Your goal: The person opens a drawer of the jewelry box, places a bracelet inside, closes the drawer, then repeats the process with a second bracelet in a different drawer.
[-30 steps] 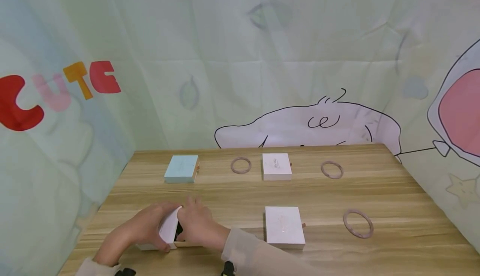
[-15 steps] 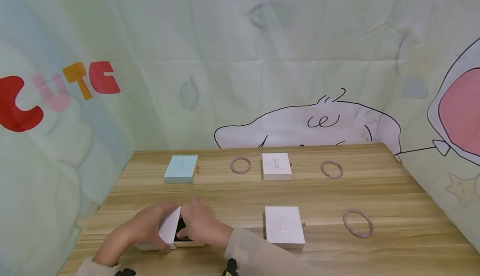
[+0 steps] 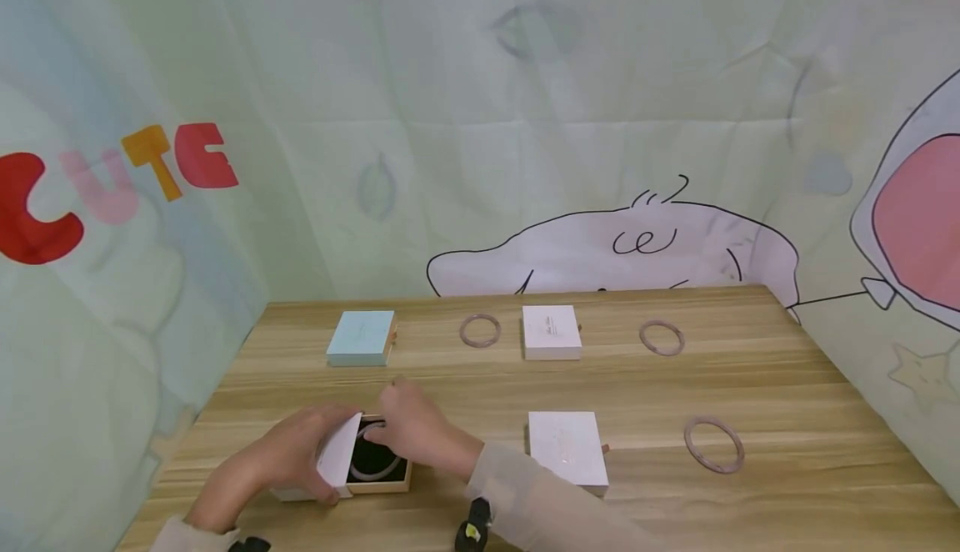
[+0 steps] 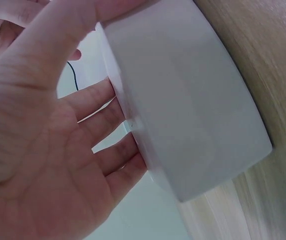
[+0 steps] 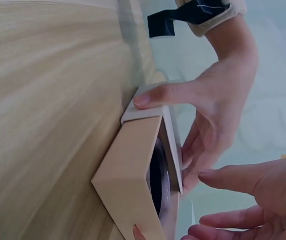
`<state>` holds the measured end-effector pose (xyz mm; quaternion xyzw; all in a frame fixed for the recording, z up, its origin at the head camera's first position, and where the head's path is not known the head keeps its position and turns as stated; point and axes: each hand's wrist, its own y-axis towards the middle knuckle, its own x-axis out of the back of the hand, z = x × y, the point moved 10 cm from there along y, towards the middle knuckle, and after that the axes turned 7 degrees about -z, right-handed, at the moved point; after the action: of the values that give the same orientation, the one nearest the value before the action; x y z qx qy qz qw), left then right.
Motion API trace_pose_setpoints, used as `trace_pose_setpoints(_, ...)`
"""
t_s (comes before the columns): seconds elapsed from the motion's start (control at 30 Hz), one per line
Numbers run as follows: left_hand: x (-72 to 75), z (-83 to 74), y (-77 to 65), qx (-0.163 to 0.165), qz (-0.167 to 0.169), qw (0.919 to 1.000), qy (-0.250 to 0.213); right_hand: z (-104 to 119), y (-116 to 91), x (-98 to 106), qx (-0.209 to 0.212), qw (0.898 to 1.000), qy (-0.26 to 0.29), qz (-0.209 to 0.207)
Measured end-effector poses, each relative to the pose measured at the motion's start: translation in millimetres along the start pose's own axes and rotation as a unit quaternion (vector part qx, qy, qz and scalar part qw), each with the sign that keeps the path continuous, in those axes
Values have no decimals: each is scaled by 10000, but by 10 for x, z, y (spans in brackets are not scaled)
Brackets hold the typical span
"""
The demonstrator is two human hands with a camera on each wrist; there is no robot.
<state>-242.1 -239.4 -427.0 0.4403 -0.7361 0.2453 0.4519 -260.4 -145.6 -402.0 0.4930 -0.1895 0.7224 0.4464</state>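
Note:
My left hand (image 3: 300,449) grips the white sleeve (image 3: 337,458) of a slide-out box, thumb on the near side and fingers on the far side. From the sleeve's right end the cream drawer (image 3: 381,489) sticks out, lined in black. A pale mauve bangle (image 3: 367,477) lies in it, partly under the sleeve's edge. My right hand (image 3: 422,429) is over the drawer's far right corner, its thumb overlapping the bangle in the head view. In the right wrist view, that hand's fingers (image 5: 227,179) are spread loosely beside the drawer, apart from the bangle (image 5: 165,202).
On the wooden table (image 3: 465,385), a light blue box (image 3: 362,338) stands at the back left. Two white boxes, one at the back (image 3: 551,332) and one nearer (image 3: 567,449), stand right of centre. Three bangles lie about, at the back (image 3: 480,343), back right (image 3: 681,339) and right (image 3: 741,452).
My right hand has drawn back up and to the right, uncovering the black-lined drawer and the bangle in it. The left hand has kept its grip on the sleeve.

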Motion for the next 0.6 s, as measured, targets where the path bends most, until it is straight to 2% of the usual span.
trace_pose_setpoints(0.13,-14,27,3,120,34,9999,-13,-23,-1,56,123,9996,237,-73)
trace_pose_setpoints(0.33,-2,4,-7,38,-21,10000,44,-98,0,95,121,9991,413,19)
trace_pose_setpoints(0.6,1,11,-10,89,12,9999,92,-224,2,57,-48,9989,165,434)
